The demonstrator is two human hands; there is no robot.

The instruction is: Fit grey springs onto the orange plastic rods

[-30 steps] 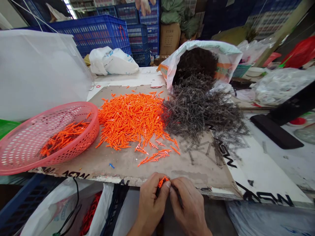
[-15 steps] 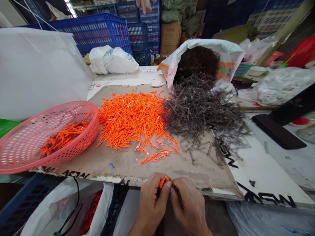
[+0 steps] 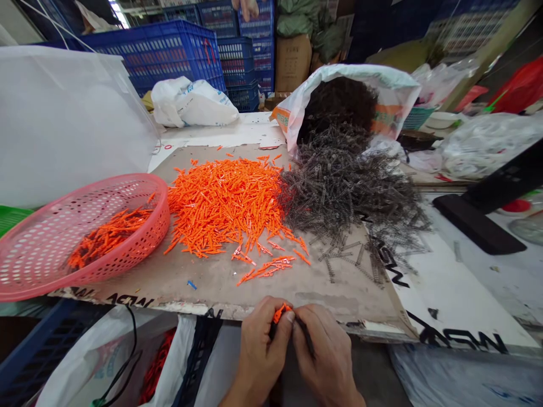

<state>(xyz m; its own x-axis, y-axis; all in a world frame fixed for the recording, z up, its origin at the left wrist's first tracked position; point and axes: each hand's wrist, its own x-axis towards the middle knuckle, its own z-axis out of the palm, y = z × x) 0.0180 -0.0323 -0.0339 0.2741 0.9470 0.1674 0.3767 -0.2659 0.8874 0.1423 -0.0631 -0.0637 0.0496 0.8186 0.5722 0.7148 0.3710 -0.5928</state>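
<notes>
My left hand [image 3: 261, 350] and my right hand [image 3: 328, 356] meet at the near edge of the cardboard sheet [image 3: 212, 280]. Left fingers pinch a small orange plastic piece [image 3: 280, 312]. Right fingers are closed on a thin dark spring [image 3: 304, 333] pressed against that piece. A heap of orange plastic pieces [image 3: 224, 203] lies in the middle of the cardboard. Beside it on the right is a pile of dark metal springs [image 3: 348, 189] spilling from a white sack [image 3: 382, 90]. A pink basket [image 3: 80, 237] at the left holds more orange pieces.
Blue crates [image 3: 169, 51] and a white bag [image 3: 190, 104] stand at the back. A translucent plastic sheet [image 3: 63, 118] rises at the left. A black block [image 3: 479, 220] lies at the right. Plastic bags [image 3: 106, 362] hang under the table edge.
Almost nothing differs; both hands stay together on the orange piece and the spring, and the view has shifted very slightly.
</notes>
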